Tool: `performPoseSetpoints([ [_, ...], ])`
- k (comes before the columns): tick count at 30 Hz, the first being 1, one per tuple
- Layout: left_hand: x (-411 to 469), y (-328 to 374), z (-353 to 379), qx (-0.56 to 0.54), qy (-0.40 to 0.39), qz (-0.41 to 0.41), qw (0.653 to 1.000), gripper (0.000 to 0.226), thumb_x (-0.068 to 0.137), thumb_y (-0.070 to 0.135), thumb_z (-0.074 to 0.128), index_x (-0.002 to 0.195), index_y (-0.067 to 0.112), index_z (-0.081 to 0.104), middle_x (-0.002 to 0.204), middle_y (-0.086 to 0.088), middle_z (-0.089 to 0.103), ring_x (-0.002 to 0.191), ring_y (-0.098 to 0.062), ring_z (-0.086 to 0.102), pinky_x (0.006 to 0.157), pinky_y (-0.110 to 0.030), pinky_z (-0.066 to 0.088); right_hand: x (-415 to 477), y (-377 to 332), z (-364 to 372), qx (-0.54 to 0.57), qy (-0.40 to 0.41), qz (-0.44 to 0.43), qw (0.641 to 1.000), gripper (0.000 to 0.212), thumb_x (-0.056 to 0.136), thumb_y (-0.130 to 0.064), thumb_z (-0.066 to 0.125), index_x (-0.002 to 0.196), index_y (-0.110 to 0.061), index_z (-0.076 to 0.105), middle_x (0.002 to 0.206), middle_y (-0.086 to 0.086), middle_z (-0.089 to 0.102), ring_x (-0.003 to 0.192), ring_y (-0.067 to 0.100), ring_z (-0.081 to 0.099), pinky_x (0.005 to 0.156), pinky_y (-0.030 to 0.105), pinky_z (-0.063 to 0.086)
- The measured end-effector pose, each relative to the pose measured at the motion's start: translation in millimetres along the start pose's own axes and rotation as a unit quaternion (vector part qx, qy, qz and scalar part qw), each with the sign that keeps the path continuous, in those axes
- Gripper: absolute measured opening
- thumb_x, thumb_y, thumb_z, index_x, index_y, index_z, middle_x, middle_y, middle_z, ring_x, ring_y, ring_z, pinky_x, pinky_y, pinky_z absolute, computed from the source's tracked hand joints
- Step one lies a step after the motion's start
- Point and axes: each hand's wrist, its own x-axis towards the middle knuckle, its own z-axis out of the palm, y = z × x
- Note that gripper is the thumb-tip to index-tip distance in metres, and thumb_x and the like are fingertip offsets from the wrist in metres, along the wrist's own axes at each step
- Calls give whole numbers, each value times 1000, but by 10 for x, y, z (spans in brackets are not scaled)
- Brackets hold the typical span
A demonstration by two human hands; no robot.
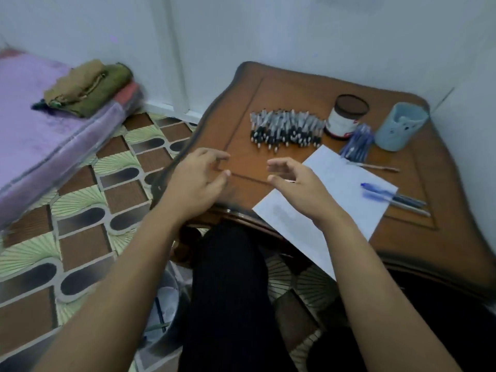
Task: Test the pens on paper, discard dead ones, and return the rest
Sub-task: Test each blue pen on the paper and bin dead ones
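Observation:
A large pile of grey-and-black pens [285, 128] lies on the brown wooden table [281, 87]. A white sheet of paper [346, 183] sits near the front edge. Two pens [393, 198], one with a blue cap, lie across its right corner. A bundle of blue pens [358, 143] rests beside a light-blue holder [401, 126]. My left hand [197, 181] hovers over the table's front-left edge, fingers loosely curled, holding nothing. My right hand [294, 183] hovers over the paper's left part, fingers relaxed and empty.
A white jar with a dark lid [345, 116] stands behind the pen pile. A thin stick [375, 166] lies above the paper. On the left is a purple mattress [40, 124] with folded cloth [86, 87]. A clear bag [163, 312] sits on the patterned floor below.

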Motion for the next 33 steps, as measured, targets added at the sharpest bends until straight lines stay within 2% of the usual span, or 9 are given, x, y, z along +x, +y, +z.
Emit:
performPoseSetpoints([
  [2,184,242,224,-4,-25,37,999,31,94,28,63,122,17,67,126,-2,62,119,-21,57,99,-30,40,-65,191,-337,-28,41,18,999,28,98,-27,59,126,-31,60,126,-16,61,121,4,53,101,28,43],
  [6,441,661,754,-17,-84,88,992,31,97,25,62,128,19,63,132,2,58,124,-16,51,98,-24,35,-228,625,-866,-118,88,52,988,39,99,-24,57,137,-25,52,140,-9,50,129,6,42,99,25,34],
  [10,568,922,1323,-21,-152,127,980,34,101,24,57,134,17,59,138,0,55,132,-18,44,101,-19,28,-421,1065,-1139,-193,132,62,970,41,96,-21,59,136,-20,54,142,1,52,133,20,44,110,36,35],
  [13,643,1037,1659,-8,-177,126,976,37,102,25,52,136,14,57,144,-6,53,137,-26,41,113,-33,29,-561,1310,-1221,-204,160,58,964,38,92,-25,55,130,-20,59,134,1,57,127,20,48,108,36,37],
  [15,694,1093,1813,9,-189,119,975,44,100,34,46,138,16,55,146,-6,51,139,-28,39,114,-42,31,-608,1418,-1261,-231,161,46,958,41,89,-30,51,127,-18,61,130,0,60,123,20,51,108,41,40],
  [22,741,1151,2052,61,-176,97,978,40,99,38,50,138,28,51,149,6,45,140,-18,32,112,-39,22,-597,1546,-1297,-344,120,45,930,56,92,-45,37,141,-25,53,148,-4,48,139,18,38,112,40,26],
  [28,863,1290,2100,94,-166,64,980,41,94,33,54,135,29,53,146,1,45,138,-23,32,109,-43,24,-581,1585,-1293,-379,101,42,919,58,93,-48,30,145,-29,48,155,-6,39,142,16,29,113,38,21],
  [33,1032,1541,2265,104,-173,122,972,43,106,25,41,147,38,46,149,0,45,139,-25,31,109,-46,26,-579,1606,-1288,-385,104,38,916,57,94,-48,29,146,-30,46,155,-8,39,142,15,29,112,38,22],
])
